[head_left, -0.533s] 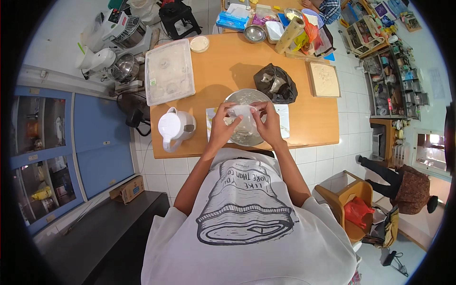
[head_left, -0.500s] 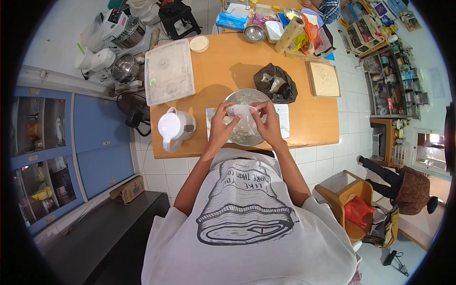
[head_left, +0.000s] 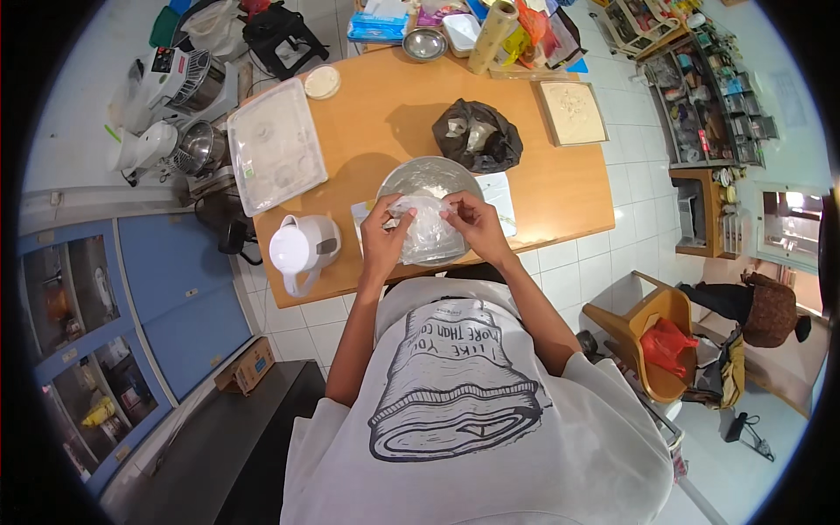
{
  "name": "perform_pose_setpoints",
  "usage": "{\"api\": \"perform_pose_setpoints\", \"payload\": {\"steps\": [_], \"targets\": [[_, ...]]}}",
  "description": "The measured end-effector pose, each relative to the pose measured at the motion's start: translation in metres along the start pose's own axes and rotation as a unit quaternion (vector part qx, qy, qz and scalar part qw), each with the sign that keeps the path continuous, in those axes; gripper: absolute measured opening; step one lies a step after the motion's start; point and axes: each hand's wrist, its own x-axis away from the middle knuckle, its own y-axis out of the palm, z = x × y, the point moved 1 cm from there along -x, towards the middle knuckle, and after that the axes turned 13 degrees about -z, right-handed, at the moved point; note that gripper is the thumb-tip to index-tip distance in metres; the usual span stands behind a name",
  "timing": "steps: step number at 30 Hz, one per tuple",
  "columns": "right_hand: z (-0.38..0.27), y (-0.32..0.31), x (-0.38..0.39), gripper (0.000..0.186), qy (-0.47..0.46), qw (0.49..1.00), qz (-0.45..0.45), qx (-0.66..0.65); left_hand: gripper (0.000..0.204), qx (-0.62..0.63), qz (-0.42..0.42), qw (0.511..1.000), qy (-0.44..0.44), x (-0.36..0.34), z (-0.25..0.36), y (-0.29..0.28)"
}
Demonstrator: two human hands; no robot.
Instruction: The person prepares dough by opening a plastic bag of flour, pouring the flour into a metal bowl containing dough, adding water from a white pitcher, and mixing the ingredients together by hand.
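Observation:
A wide metal bowl with white powder inside sits on a white patterned board or sheet on the wooden table. Over the bowl, my left hand and my right hand pinch a crinkled clear plastic bag from either side, thumbs inward. The bag partly hides what lies in the bowl. Left of the bowl stands a white jug with its handle toward me. Just behind the bowl is a crumpled black plastic bag with something pale in it.
The wooden table also holds a lidded plastic box, a round tub, a pale square tray and several packages. Mixers stand left. At right are a chair and another person in dark trousers.
The whole view has shifted and turned slightly. My hands have moved a little apart, and the clear bag between them looks more spread out across the bowl.

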Motion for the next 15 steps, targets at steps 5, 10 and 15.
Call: {"api": "perform_pose_setpoints", "payload": {"steps": [5,10,15], "targets": [[0.007,-0.031,0.013,0.024,0.006,0.992,0.038,-0.117,0.033,0.039,-0.058,0.997,0.038,-0.021,0.005,0.028],[0.016,-0.095,0.025,0.024,0.002,0.983,0.113,-0.144,0.025,0.046,-0.076,0.994,0.071,-0.072,0.016,0.059],[0.025,-0.152,0.022,0.021,-0.011,0.967,0.21,-0.142,0.025,-0.228,-0.069,0.962,0.136,-0.135,0.029,0.083]]}}
